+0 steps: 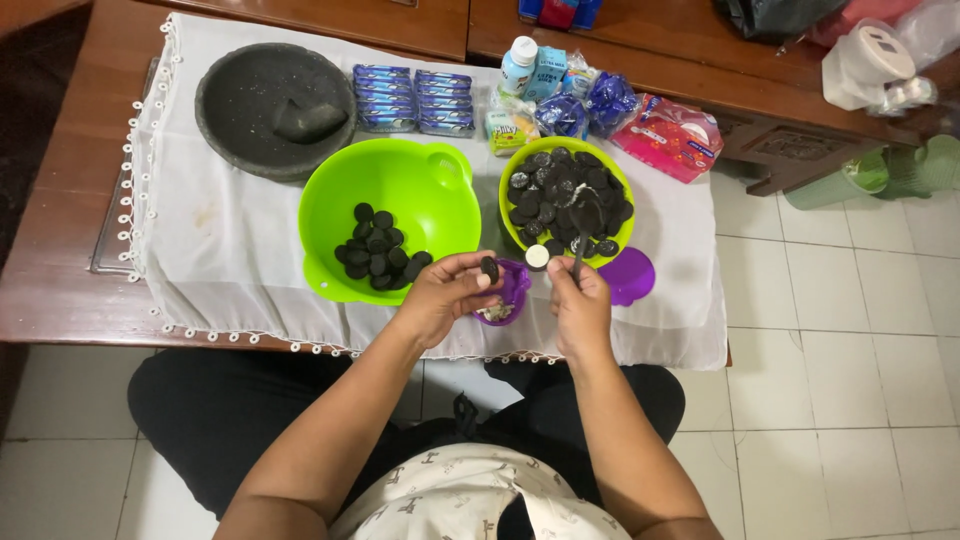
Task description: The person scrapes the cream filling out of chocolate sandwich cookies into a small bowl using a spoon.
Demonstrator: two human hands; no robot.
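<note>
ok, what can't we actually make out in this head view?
- Small purple plastic cup: contents mostly hidden by the left hand.
- Dark spoon in the right hand: handle hidden by the fingers.
- Green plastic bin: cut off by the right edge.
- Snack packets: print too small.

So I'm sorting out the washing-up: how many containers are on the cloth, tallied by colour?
Green bowls: 2, large and small
Purple: 2, small cup by the left hand and lid beside the right hand
Grey stone mortar: 1
Total: 5
</note>
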